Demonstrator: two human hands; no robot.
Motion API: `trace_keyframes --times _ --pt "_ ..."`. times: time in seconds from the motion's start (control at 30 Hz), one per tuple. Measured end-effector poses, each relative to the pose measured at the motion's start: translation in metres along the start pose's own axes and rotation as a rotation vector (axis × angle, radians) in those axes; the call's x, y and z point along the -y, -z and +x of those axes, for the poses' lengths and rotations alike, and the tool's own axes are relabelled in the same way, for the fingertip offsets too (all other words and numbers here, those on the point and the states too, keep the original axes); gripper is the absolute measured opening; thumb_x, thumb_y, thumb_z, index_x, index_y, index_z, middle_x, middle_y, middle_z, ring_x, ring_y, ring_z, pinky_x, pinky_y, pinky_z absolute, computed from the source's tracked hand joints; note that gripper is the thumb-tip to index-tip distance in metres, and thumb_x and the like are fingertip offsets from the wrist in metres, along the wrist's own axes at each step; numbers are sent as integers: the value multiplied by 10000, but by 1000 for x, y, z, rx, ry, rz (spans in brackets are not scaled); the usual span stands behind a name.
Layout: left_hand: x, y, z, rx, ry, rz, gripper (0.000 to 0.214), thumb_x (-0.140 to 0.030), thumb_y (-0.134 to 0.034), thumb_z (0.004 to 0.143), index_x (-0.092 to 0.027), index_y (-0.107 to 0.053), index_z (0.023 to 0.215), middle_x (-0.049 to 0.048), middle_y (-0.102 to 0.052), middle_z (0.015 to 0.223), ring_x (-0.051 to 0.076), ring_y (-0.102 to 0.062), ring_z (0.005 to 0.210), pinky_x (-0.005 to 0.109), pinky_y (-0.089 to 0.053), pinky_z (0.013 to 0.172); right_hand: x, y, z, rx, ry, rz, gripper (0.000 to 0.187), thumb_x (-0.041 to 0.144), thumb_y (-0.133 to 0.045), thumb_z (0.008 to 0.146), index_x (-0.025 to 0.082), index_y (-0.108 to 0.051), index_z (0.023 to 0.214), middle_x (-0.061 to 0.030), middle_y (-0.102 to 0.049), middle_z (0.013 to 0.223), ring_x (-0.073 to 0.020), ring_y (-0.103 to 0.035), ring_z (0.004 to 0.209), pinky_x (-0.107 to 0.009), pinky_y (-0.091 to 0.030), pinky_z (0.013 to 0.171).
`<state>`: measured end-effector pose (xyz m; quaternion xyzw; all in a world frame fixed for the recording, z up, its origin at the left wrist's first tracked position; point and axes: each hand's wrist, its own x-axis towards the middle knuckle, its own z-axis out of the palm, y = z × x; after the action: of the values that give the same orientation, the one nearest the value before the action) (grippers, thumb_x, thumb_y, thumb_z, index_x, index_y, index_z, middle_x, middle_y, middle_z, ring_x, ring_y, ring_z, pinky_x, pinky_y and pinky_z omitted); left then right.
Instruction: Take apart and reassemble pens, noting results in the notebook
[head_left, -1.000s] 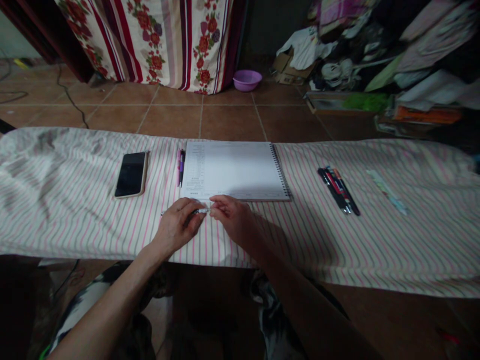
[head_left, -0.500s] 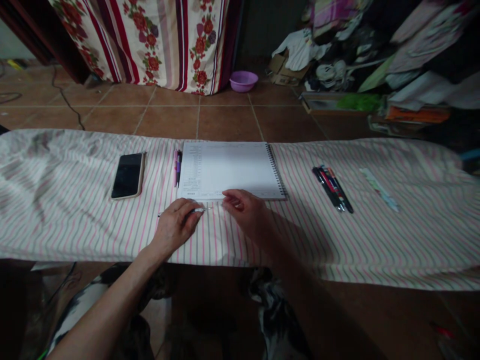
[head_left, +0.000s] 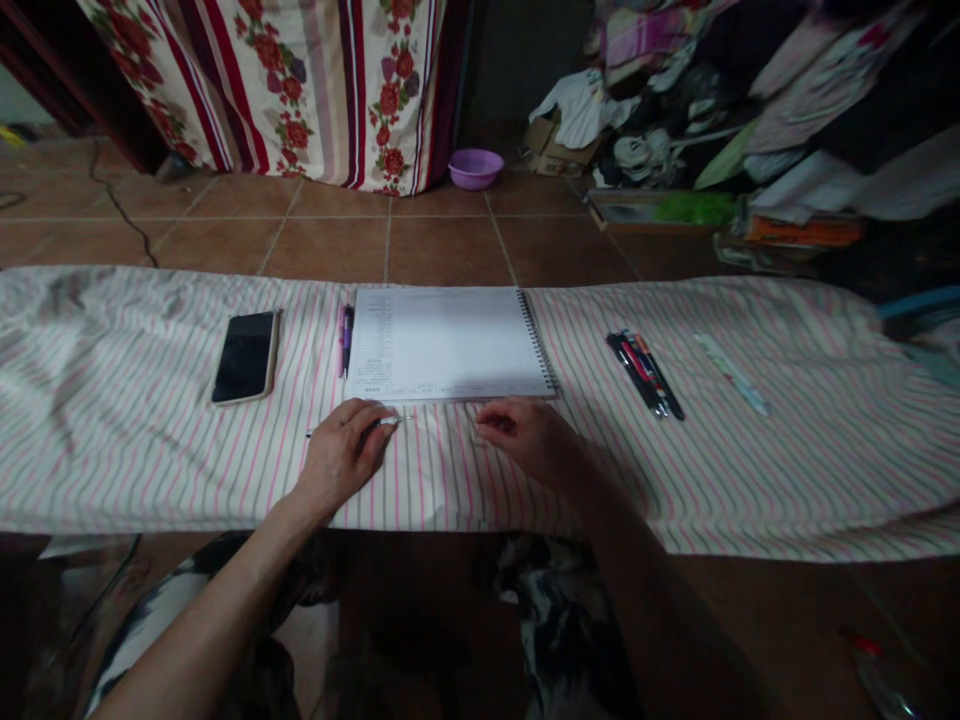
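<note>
My left hand (head_left: pixel 349 445) rests on the striped cloth below the notebook, fingers closed around a slim pen (head_left: pixel 391 421). The pen lies nearly level, its thin metallic tip pointing right and its middle hidden by my fingers. My right hand (head_left: pixel 525 435) is beside the notebook's near edge, its fingers curled in, with no object visible in them. An open spiral notebook (head_left: pixel 465 340) lies flat in front of both hands, a mostly blank page up, printed text down its left side and the wire binding on the right.
Purple and pink pens (head_left: pixel 345 340) lie left of the notebook, with a phone (head_left: pixel 246 358) farther left. Several pens (head_left: pixel 645 372) and a pale patterned strip (head_left: pixel 731 372) lie to the right. Beyond the cloth-covered surface (head_left: pixel 450 490), a purple basin (head_left: pixel 475 170) stands on the tiled floor.
My right hand has drawn back from the notebook's lower edge, to the right and toward me, its fingers more curled. My left hand keeps the pen. The whole view has shifted slightly.
</note>
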<state>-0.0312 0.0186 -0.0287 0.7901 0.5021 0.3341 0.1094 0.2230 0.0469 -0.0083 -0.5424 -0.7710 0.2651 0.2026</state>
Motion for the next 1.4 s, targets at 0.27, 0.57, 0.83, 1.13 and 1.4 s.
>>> trace_keyframes --times 0.27,0.57,0.83,1.13,1.4 --pt "0 -2 0 2 2 3 154 -253 -503 851 -188 -584 966 64 -639 902 183 -604 867 338 -505 771 -2 -5 -7 104 108 -144 41 170 -609 762 173 -648 773 -16 -574 750 -123 -542 652 -240 -398 622" --pt "-2 0 2 14 14 1 160 -251 -504 853 -176 -594 963 67 -643 900 183 -603 872 327 -497 779 4 -5 -10 129 161 -227 46 165 -598 794 178 -638 776 -26 -559 803 -132 -532 686 -248 -369 618" --pt "-1 -1 1 19 -6 35 164 -248 -504 852 -179 -587 975 65 -628 900 182 -591 866 328 -499 762 15 -1 -11 111 159 -251 104 143 -525 822 160 -603 754 -22 -574 739 -127 -518 639 -249 -340 598" --pt "0 -5 1 2 -51 25 161 -222 -528 837 -172 -571 984 58 -632 897 177 -584 869 330 -496 771 24 -19 0 60 77 163 82 123 -522 794 154 -596 813 -10 -627 722 -114 -565 653 -219 -386 621" --pt "1 -5 -1 6 -60 13 159 -220 -526 839 -176 -568 987 59 -625 890 178 -580 866 329 -493 767 28 -30 6 29 69 266 125 126 -550 764 173 -644 831 -27 -672 824 -134 -606 755 -246 -442 703"
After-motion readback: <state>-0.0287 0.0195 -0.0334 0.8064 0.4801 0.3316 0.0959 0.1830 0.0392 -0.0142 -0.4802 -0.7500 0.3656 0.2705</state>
